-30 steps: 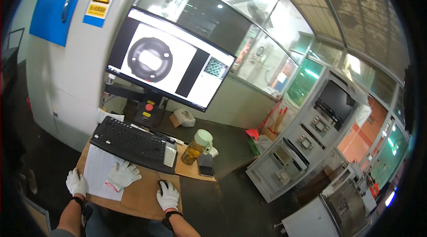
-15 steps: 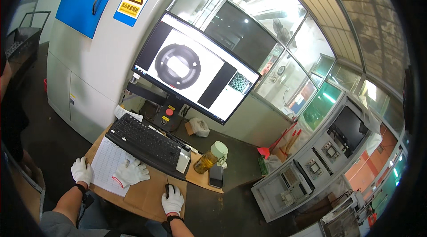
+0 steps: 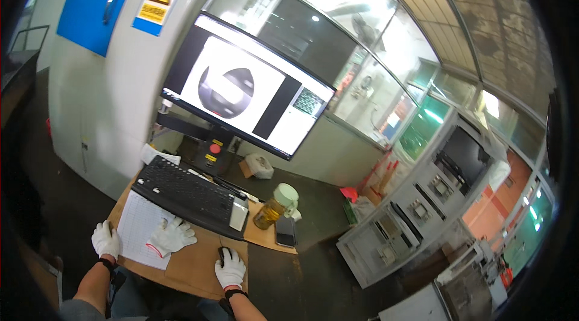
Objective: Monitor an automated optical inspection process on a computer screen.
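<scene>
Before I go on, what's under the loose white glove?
The loose white glove lies partly on the lined paper sheet, partly on the brown board. Whatever is directly beneath it is covered.

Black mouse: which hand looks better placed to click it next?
Probably the right hand: it rests on the mouse, while the left hand is at the left edge of the tabletop.

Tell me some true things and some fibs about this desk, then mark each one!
1. The white-gloved right hand rests on the small black mouse. True.
2. The loose white fabric glove lies on the wide black keyboard. False: that glove lies partly on the white gridded paper.
3. The see-through amber bottle with the pale-green lid stands beside the flat black phone. True.
4. The left hand is bare. False: the left hand wears a white glove.
</scene>
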`<state>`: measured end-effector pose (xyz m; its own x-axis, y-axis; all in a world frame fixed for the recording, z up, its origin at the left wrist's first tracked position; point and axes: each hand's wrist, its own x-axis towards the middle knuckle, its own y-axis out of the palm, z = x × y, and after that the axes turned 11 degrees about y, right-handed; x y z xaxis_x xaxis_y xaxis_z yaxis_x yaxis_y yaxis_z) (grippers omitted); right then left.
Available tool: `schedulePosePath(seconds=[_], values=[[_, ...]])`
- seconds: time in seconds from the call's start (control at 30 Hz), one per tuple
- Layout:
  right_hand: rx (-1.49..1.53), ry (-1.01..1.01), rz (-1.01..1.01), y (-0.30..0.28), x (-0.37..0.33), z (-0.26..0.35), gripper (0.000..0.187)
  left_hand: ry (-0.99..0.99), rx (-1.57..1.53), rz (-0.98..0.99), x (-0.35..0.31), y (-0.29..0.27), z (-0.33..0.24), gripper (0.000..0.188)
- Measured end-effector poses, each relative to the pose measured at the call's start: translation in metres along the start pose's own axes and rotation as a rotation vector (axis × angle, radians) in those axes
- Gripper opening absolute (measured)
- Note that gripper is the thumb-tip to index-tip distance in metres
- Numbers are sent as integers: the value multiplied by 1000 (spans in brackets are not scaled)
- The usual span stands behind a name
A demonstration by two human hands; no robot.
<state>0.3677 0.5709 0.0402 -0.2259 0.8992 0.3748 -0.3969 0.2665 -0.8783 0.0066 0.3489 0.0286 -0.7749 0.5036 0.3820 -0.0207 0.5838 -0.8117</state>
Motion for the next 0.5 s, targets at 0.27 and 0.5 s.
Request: schedulePosePath(seconds=[0.27, 0.5], values=[[26, 2, 5, -1, -5, 1, 52, -1, 25, 47, -3, 6, 9, 36], [27, -14, -46, 5, -6, -2, 51, -12, 29, 48, 0, 10, 12, 36]])
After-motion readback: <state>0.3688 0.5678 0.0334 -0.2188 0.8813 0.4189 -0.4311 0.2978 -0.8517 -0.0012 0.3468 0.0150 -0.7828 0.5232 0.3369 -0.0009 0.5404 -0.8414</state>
